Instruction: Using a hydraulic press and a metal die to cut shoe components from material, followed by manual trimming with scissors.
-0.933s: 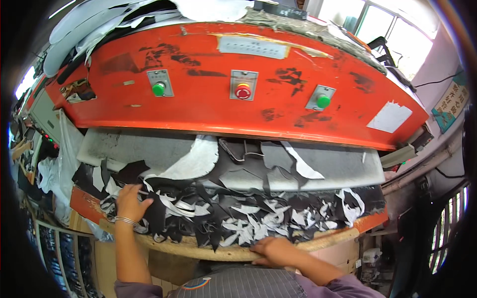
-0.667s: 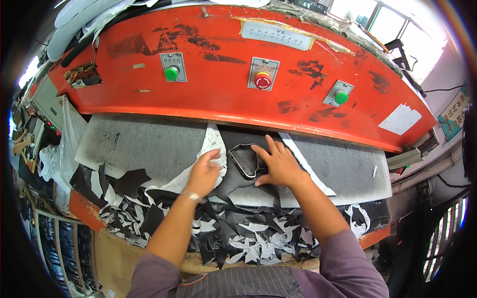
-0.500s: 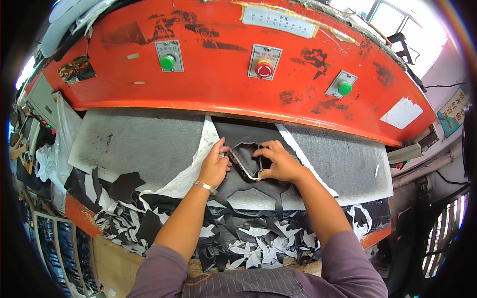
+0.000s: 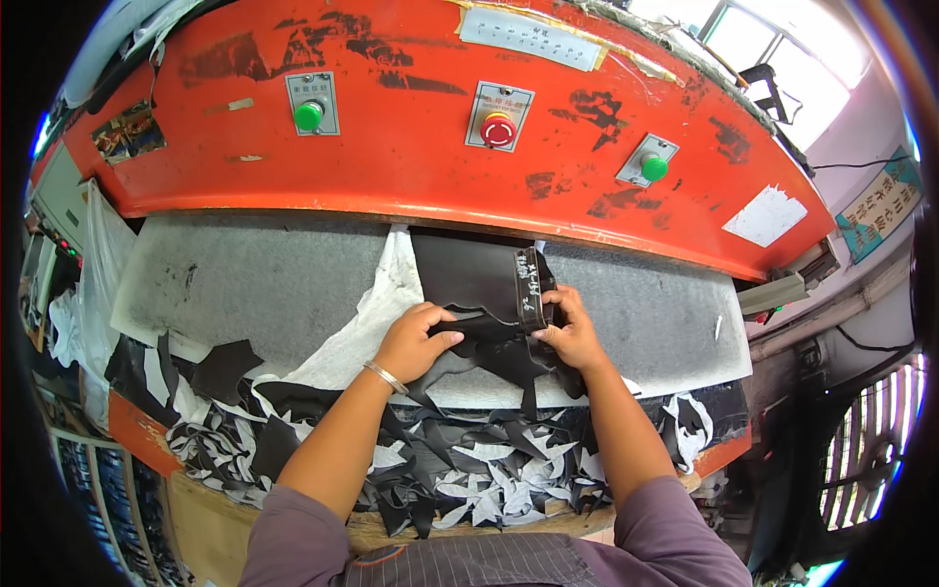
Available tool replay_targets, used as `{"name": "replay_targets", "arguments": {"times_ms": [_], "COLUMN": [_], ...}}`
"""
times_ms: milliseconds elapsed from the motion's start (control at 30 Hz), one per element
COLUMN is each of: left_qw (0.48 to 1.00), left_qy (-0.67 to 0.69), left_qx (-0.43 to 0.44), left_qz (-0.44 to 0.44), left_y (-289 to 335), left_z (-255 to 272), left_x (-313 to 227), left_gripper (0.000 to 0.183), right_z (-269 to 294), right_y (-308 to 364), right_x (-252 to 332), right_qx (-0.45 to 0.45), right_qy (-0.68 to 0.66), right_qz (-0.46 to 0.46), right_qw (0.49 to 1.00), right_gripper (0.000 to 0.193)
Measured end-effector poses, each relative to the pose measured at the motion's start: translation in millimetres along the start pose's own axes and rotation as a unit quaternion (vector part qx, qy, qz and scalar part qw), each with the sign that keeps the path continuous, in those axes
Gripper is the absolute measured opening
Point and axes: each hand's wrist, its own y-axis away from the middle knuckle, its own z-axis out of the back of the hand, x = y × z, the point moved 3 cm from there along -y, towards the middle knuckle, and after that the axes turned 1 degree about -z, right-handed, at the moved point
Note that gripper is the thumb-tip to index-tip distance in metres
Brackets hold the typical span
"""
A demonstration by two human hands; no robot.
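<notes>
Scraps [image 4: 460, 479] crowd the surface's [image 4: 245, 284] near edge. My left hand [image 4: 416, 342] presses flat on leather [image 4: 474, 284]; my right hand [image 4: 567, 333] grips the cutter [image 4: 531, 291].

Orange press head [image 4: 411, 147] overhead: two green buttons [image 4: 309, 115] [image 4: 654, 167], one red button [image 4: 498, 130] between. Grey cutting pad [image 4: 245, 284] below. Black-and-white offcuts [image 4: 469, 470] heaped along the near edge.

Bright window [image 4: 782, 49] upper right; lilac wall [image 4: 861, 147] beside it.

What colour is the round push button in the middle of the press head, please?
The middle round push button is red, in the head view.
</notes>
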Motion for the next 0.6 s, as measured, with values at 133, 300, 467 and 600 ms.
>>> {"name": "replay_targets", "arguments": {"times_ms": [133, 300, 467, 600], "left_qw": [0.967, 0.773, 0.862, 0.889], "left_qy": [0.237, 0.509, -0.405, -0.423], "left_qx": [-0.046, -0.375, -0.16, -0.145], "left_qz": [0.078, 0.056, 0.258, 0.093], "left_y": [14.9, 62.2, 150.2, 114.9], "left_z": [23.2, 140.8, 214.5, 135.0], "left_x": [4.1, 67.8, 25.4, -27.3], "left_gripper": [0.018, 0.013, 0.052, 0.063], "right_z": [-7.8, 5.3, 6.9, 4.2], "right_y": [-0.2, -2.5, -21.6, -44.3], "right_x": [0.2, -0.5, 8.2, 31.7], "right_qx": [-0.035, -0.067, -0.013, 0.084], "right_qy": [-0.007, 0.029, 0.026, 0.178], "right_qz": [0.027, 0.012, -0.038, -0.058], "right_qw": [0.999, 0.997, 0.999, 0.979], "right_gripper": [0.058, 0.057, 0.055, 0.056]}}
